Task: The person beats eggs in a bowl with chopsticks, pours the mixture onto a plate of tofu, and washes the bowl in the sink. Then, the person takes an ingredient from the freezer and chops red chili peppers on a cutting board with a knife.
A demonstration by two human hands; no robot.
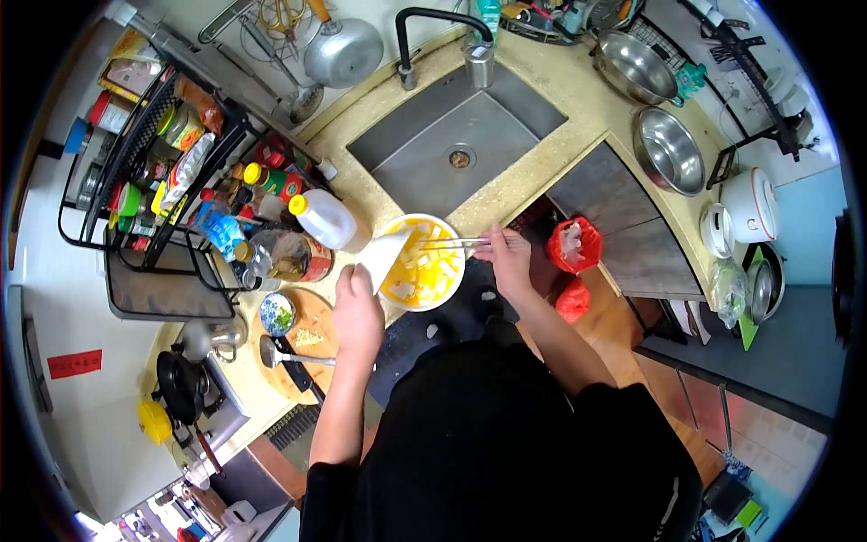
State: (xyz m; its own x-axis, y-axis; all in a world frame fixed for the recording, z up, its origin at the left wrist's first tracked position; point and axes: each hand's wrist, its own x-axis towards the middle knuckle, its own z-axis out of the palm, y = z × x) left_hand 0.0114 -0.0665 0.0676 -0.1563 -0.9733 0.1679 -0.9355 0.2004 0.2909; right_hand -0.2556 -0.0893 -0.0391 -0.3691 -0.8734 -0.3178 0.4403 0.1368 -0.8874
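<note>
A white bowl (pixel 405 301) stands on the counter's front edge below the sink. Inside it lies yellow liquid like beaten egg (pixel 438 269) with several white chunks. My left hand (pixel 358 316) grips a smooth white dish (pixel 383 256), tilted over the bowl's left side; its exact shape is hard to make out. From the right, my right hand (pixel 508 258) holds a pair of chopsticks (pixel 456 242), their tips reaching into the bowl. Beside my left wrist, a round cutting board (pixel 313 314) carries chopped bits, a ladle (pixel 298 358), a knife (pixel 312 387) and a small patterned bowl (pixel 277 313).
Behind the bowl is a steel sink (pixel 497 117) with a black faucet (pixel 404 41). A plastic jug (pixel 322 219) and several bottles crowd the left, under a spice rack (pixel 135 154). Red bags (pixel 574 244) hang low at right. Steel basins (pixel 668 151) sit on the right counter.
</note>
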